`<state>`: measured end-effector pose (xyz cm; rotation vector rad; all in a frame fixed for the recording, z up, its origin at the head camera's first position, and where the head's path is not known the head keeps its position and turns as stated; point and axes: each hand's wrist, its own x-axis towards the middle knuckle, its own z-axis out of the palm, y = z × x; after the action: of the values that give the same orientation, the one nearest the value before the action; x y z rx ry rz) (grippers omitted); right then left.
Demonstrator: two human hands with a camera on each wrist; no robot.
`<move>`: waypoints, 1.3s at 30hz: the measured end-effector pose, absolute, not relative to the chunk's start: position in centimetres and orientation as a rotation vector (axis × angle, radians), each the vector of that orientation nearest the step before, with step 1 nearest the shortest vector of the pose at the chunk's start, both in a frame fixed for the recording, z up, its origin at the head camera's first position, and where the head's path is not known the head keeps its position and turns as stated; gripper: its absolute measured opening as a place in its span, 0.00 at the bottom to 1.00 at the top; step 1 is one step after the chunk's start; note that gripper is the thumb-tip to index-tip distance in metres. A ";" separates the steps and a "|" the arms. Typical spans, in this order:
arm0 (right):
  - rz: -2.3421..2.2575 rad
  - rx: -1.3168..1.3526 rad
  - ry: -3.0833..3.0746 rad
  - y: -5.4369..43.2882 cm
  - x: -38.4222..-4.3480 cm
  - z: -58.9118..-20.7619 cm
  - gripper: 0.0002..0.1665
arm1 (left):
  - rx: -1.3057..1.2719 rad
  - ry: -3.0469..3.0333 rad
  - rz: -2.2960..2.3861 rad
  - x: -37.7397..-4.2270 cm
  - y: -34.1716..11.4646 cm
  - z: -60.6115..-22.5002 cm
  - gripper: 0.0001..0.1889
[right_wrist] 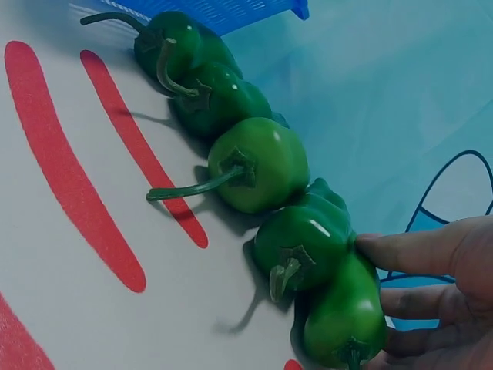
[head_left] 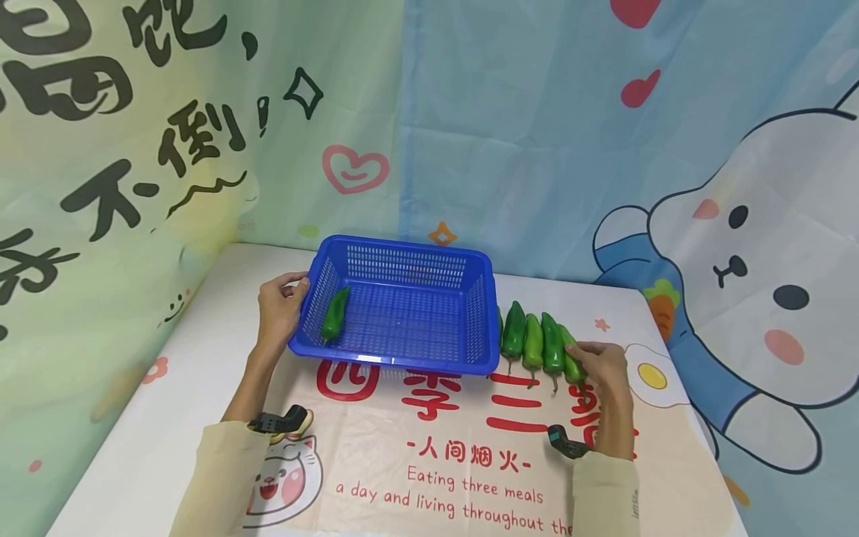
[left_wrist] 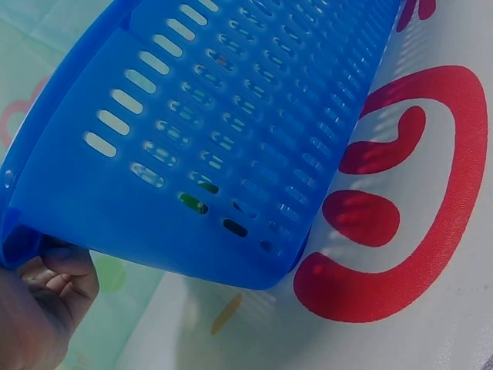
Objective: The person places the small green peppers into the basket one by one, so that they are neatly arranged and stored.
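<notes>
My left hand grips the left rim of a blue plastic basket, its fingers curled at the edge in the left wrist view. One green pepper lies inside, near the basket's left wall. To the right of the basket, several green peppers lie side by side in a row, stems towards me. The leftmost is partly hidden by the basket in the head view. My right hand touches the row's rightmost pepper, with extended fingers against its side.
The table has a printed cloth with red lettering under and in front of the basket. A hanging printed curtain stands close behind the table's far edge, with a cartoon rabbit at right.
</notes>
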<state>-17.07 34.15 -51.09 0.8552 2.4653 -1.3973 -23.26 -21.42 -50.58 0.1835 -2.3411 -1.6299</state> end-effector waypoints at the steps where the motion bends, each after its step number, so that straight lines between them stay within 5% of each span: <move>1: -1.401 0.849 2.459 34.3 -17.0 -51.1 0.37 | 0.182 -2.345 -1.627 -23.3 -21.4 -50.6 0.17; 25: -1.644 0.848 2.200 36.4 -16.4 -51.5 0.48 | 0.190 -2.346 -1.626 -23.2 -21.3 -50.6 0.17; 39: -2.016 0.808 1.908 36.4 -15.8 -51.2 0.41 | 0.192 -2.347 -1.619 -23.1 -21.3 -50.3 0.18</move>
<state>-15.80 36.44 -51.19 0.8081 1.9076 -2.0156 -23.14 -21.33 -50.28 0.1917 -2.3467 -1.6190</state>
